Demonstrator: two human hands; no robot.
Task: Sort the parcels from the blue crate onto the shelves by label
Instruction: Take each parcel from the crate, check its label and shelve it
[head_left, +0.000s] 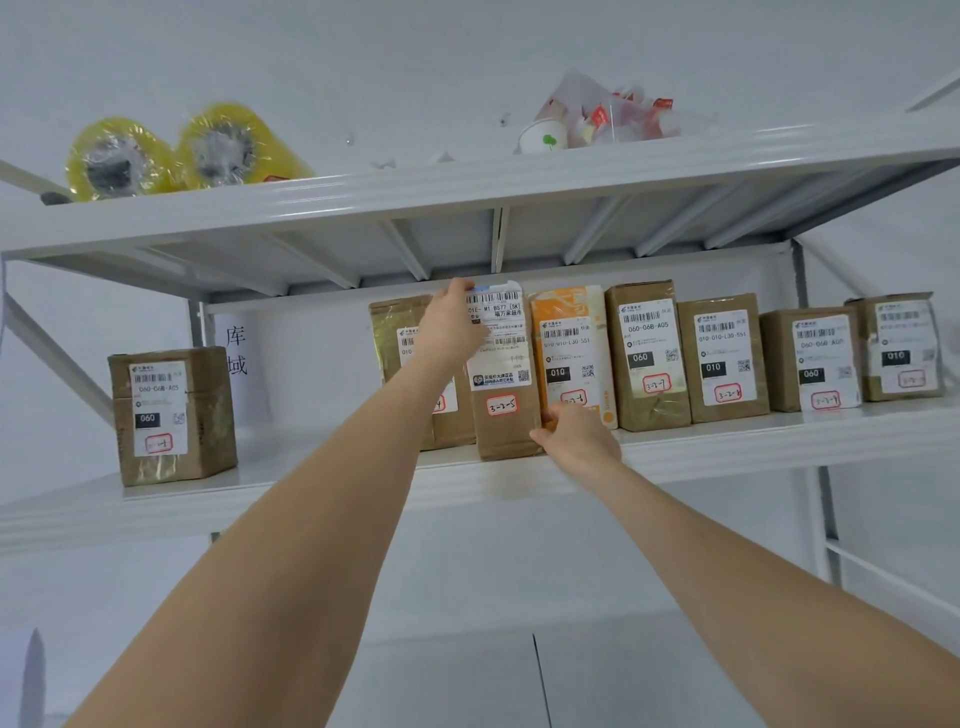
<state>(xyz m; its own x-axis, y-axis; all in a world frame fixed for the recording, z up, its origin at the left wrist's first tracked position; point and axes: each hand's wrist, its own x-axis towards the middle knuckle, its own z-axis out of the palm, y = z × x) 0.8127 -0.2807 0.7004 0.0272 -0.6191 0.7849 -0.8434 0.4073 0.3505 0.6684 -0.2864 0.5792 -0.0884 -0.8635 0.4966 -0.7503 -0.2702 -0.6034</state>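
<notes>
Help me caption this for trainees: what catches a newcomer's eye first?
Both hands hold an upright brown parcel marked 3-2-5 on the second shelf: the left hand at its top, the right hand at its lower corner, in a row of labelled parcels. Two yellow tape rolls lie on the top shelf, left.

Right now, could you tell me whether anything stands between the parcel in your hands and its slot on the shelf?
Nothing visible does. The left hand and right hand hold the parcel at the shelf edge, between a brown parcel and an orange parcel; the space behind is hidden.
</notes>
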